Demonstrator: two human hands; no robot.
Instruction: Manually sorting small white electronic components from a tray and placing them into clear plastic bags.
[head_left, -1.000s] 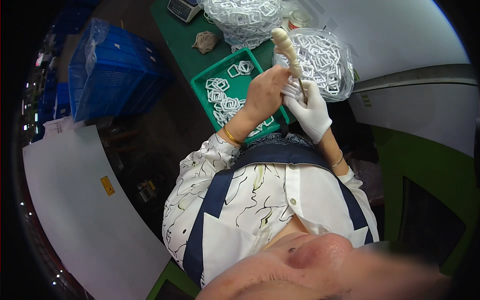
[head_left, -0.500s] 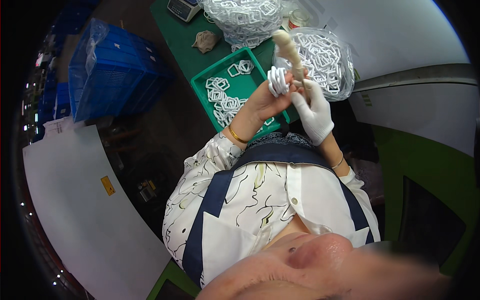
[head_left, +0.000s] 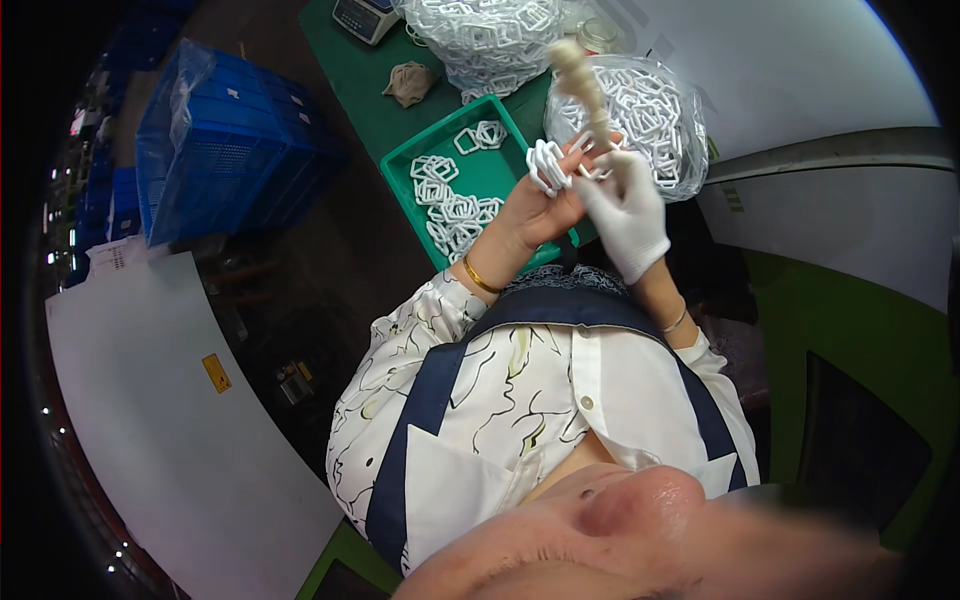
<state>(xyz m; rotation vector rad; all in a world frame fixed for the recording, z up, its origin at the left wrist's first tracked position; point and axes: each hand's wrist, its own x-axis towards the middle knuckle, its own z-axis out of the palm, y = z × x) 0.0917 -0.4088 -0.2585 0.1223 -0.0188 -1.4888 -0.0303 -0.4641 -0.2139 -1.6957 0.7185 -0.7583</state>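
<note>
My bare left hand (head_left: 541, 212) is closed around several white plastic rings (head_left: 548, 167) with angular outlines, bunched along its fingers. A single white ring (head_left: 594, 172) shows at the fingertips, between the two hands. My right hand (head_left: 632, 220), in a white glove, is closed on a slim tool with a lumpy cream wrapped handle (head_left: 580, 85) that points up and away. Motion blurs the handle, and the tool's working end is hidden between my hands. Below and left of the hands sits a green tray (head_left: 404, 205) with loose white rings (head_left: 455, 212) in it.
Two clear plastic bags of white rings, one at the back (head_left: 490, 50) and one at the right (head_left: 640, 115), stand on the green table (head_left: 345, 75). A scale (head_left: 365, 18), a beige cloth lump (head_left: 410, 84) and a jar (head_left: 597, 36) are there too. Blue crates (head_left: 235, 150) stand left.
Both hands have shifted slightly, the left one a little left and down. The tool's handle has moved up and is now blurred. A ring now shows at the fingertips.
</note>
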